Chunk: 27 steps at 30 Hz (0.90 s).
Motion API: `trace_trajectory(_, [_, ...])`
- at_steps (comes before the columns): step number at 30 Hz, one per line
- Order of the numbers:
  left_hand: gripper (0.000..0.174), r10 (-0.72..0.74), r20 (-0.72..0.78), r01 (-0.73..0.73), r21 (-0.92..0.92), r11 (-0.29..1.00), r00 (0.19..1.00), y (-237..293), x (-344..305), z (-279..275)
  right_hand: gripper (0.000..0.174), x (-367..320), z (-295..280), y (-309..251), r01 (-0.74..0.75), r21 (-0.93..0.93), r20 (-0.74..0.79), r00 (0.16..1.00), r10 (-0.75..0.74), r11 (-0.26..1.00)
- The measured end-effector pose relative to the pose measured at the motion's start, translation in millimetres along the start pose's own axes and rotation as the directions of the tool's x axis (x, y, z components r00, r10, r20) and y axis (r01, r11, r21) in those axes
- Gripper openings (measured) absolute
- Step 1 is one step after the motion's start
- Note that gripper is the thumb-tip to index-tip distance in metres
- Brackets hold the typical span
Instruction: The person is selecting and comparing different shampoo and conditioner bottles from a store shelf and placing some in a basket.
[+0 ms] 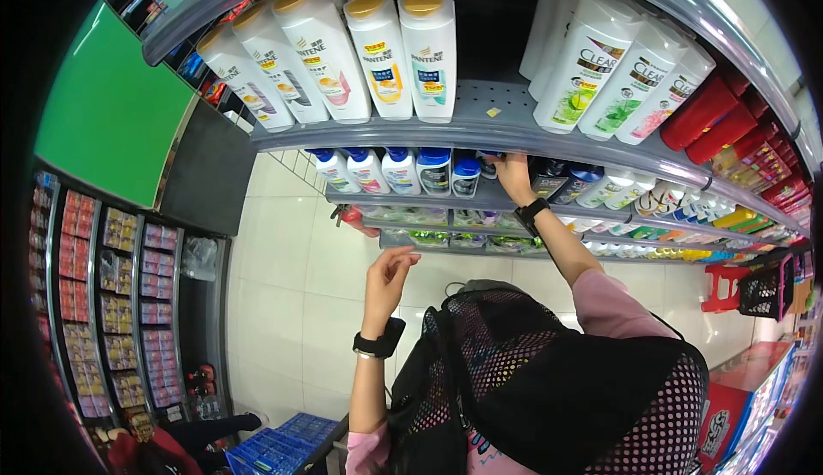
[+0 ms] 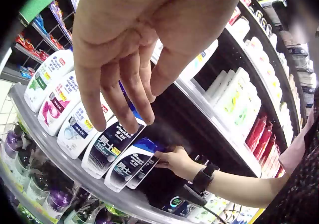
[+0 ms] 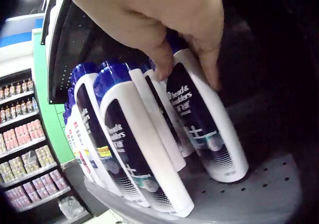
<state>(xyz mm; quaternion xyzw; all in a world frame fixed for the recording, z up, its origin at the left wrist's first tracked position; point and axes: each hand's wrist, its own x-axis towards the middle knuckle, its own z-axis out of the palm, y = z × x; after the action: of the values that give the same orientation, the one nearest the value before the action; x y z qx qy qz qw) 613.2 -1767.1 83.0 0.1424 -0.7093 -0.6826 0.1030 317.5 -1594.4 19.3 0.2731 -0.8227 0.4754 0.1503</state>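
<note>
My right hand (image 1: 514, 180) reaches onto the second shelf and grips a white shampoo bottle (image 3: 209, 134) with a blue cap and dark Head & Shoulders label. In the right wrist view, thumb and fingers are on either side near its cap, and the bottle leans on the perforated shelf. Beside it stands a similar shampoo bottle (image 3: 142, 144) at the end of the row. My left hand (image 1: 387, 285) hangs in front of the shelves with fingers loosely bent, holding nothing. Seen from the left wrist, its fingers overlap the row of blue-capped bottles (image 2: 107, 151).
Pantene bottles (image 1: 319, 59) and Clear bottles (image 1: 583, 63) line the top shelf, whose grey edge (image 1: 497, 138) overhangs the right hand. Wrapped goods (image 1: 429, 237) fill lower shelves. A blue basket (image 1: 287, 442) is at lower left, a red stool (image 1: 723, 288) at right.
</note>
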Motion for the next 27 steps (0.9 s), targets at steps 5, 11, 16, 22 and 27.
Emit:
trace_trajectory(5, [0.018, -0.052, -0.041, 0.051, -0.030, 0.998, 0.998, -2.5, -11.7, -4.8, 0.038, 9.0, 31.1, 36.2, -0.047, 0.149, 0.155, 0.988, 0.023, 0.988])
trace_trajectory(11, [0.017, -0.053, -0.055, 0.051, -0.037, 0.998, 0.997, -10.2, -11.4, -9.0, 0.040, 5.1, 32.2, 39.1, 0.022, 0.067, 0.322, 0.946, -0.042, 0.998])
trace_trajectory(16, [0.017, -0.067, -0.041, 0.066, -0.029, 0.997, 0.997, -10.4, -3.0, -2.9, 0.038, 6.3, 12.5, 20.2, -0.019, 0.134, 0.409, 0.912, -0.038, 0.991])
trace_trajectory(22, [0.017, -0.091, -0.015, 0.091, -0.041, 0.995, 0.996, -8.4, 9.1, 7.0, 0.035, 4.2, 9.8, 23.9, -0.230, 0.218, 0.474, 0.874, 0.103, 0.948])
trace_trajectory(27, [0.019, -0.042, 0.014, 0.042, -0.024, 0.999, 0.999, -12.6, 18.8, 9.2, 0.030, -11.6, 11.8, 19.3, 0.028, 0.090, 0.222, 0.974, -0.048, 0.996])
